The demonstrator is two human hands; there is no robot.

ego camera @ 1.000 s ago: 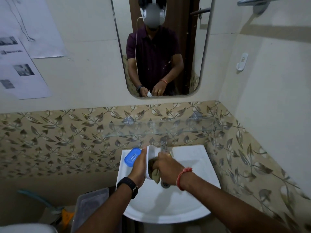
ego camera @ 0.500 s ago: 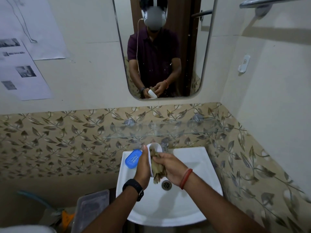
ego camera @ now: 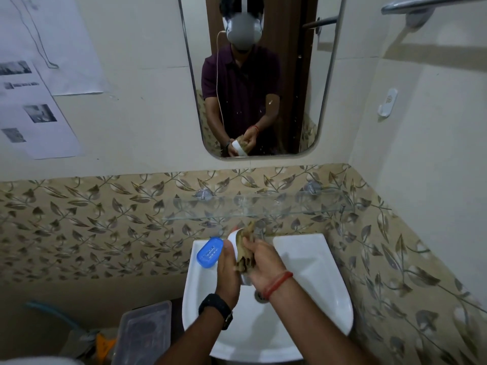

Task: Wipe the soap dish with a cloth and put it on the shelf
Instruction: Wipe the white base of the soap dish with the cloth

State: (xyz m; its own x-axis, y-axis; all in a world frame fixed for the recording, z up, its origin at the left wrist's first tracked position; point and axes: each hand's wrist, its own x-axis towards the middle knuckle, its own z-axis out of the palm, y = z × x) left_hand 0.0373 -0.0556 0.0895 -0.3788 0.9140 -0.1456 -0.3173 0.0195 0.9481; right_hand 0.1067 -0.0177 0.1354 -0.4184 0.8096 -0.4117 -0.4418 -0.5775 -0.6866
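Gripping the white soap dish (ego camera: pixel 234 239), left hand (ego camera: pixel 228 270) faces right hand (ego camera: pixel 263 262) clutching the cloth (ego camera: pixel 243 255) inside it

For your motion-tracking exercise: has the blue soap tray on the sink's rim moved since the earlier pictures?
No. The blue soap tray lies on the same back-left corner of the sink; only the camera shifted.

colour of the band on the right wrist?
Orange-red band on the right hand wrist; head view.
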